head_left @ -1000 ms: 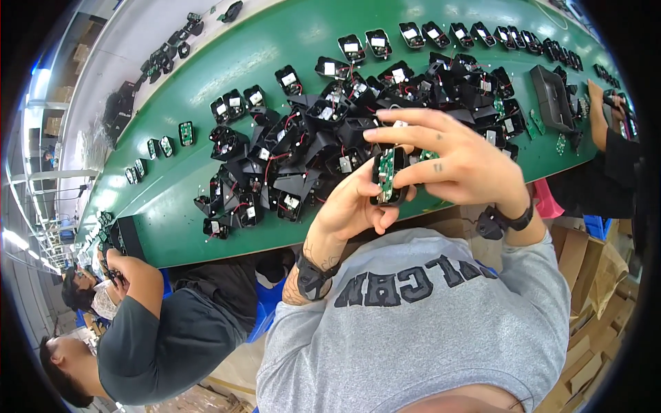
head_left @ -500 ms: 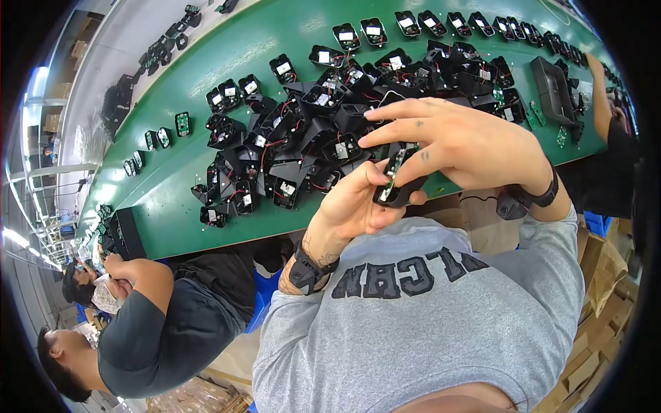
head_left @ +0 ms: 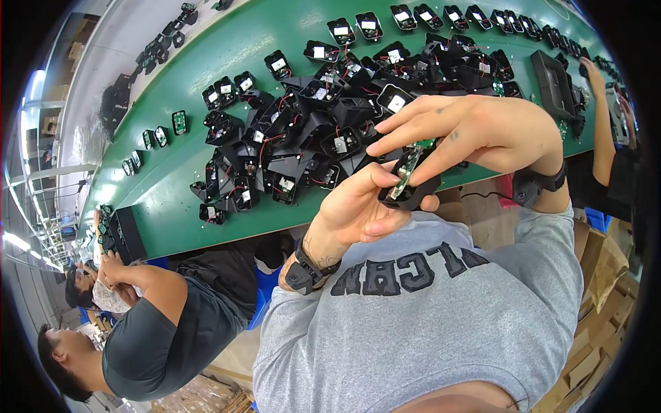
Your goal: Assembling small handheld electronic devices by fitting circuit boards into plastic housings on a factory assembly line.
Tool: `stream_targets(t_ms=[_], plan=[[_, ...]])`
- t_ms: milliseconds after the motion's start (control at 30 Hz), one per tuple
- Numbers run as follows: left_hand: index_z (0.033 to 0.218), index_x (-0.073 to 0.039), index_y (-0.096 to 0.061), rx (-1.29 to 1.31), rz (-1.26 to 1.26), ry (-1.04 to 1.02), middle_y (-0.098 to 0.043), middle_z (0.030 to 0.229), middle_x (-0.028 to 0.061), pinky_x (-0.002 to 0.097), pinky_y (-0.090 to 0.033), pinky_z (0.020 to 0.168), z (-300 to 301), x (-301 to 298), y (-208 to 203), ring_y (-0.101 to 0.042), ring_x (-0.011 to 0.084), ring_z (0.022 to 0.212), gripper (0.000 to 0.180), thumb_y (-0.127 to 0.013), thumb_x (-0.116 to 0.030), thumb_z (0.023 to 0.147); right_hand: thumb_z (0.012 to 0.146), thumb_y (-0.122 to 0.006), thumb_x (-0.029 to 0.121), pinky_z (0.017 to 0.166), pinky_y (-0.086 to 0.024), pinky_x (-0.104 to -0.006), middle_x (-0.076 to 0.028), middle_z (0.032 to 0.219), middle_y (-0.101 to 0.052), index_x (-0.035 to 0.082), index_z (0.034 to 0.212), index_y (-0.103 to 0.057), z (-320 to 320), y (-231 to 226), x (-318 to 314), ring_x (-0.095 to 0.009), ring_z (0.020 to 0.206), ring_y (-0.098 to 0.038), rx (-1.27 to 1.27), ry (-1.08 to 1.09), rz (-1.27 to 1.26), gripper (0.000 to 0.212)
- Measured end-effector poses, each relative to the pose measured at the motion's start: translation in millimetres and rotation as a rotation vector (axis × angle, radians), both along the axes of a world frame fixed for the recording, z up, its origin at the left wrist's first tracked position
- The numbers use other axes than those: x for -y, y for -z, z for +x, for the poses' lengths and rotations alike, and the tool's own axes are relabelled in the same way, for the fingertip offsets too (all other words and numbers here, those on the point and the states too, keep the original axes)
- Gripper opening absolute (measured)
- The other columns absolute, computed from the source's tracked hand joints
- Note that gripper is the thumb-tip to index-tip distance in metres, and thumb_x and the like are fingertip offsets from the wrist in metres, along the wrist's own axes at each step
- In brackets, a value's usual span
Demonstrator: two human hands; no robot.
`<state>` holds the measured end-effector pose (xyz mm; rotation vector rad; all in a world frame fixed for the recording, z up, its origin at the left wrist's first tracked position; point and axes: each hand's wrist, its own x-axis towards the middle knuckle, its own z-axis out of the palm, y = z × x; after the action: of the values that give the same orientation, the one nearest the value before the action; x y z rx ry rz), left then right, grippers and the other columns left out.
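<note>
In front of my chest, my left hand wraps round a small black plastic housing, its thumb on the near rim. A narrow green circuit board with pale parts stands tilted at the mouth of the housing. My right hand comes over from the right, its fingers bent against the board's edge; its thumb is hidden. Just beyond both hands lies a heap of similar black housings with red wires and white labels.
Housings stand in a row along the far side of the green table. A black tray lies at the right, near another person's arm. A co-worker sits at the left. A black box stands on the table's left end.
Both hands have shifted slightly right with the housing. The circuit board now stands more tilted and further out of it. The co-worker's arm at the left and the arm at the right have moved.
</note>
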<state>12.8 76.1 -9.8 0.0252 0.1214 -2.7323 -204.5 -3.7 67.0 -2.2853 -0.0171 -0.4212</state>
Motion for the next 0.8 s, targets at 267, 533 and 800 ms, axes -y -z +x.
stream_targets(t_ms=[267,533,800], plan=[[0.123,0.000,-0.044,-0.110,0.043,0.020,-0.056,0.109,0.0295,0.0218,-0.040,0.028,-2.0,-3.5,-9.7,-0.051,0.0157,0.041,0.034,-0.035,-0.017,0.095,0.074,-0.055,-0.004,0.095,-0.042,-0.0485,-0.022,0.125,-0.058,0.002,0.107,-0.069,2.5,-12.0,4.2,-0.043,0.119,-0.051,-0.009,-0.076,0.045,0.036],[0.121,0.004,-0.044,0.061,-0.100,-0.102,-0.055,0.109,0.0284,0.0208,-0.041,0.028,3.8,-10.6,-7.8,-0.053,0.0145,0.042,0.034,-0.039,-0.017,0.094,0.069,-0.060,-0.001,0.090,-0.045,-0.0514,-0.021,0.131,-0.054,0.002,0.105,-0.068,-1.4,-19.0,-10.5,-0.046,0.121,-0.048,-0.064,0.052,-0.195,0.037],[0.126,0.003,-0.038,-0.012,-0.010,-0.069,-0.053,0.109,0.0292,0.0195,-0.038,0.029,6.3,-12.0,-13.6,-0.051,0.0130,0.040,0.038,-0.043,-0.015,0.093,0.066,-0.062,0.000,0.105,-0.024,-0.0588,-0.027,0.142,-0.040,0.005,0.113,-0.067,-0.4,-14.9,3.7,-0.050,0.135,-0.027,-0.098,-0.098,-0.054,0.048]])
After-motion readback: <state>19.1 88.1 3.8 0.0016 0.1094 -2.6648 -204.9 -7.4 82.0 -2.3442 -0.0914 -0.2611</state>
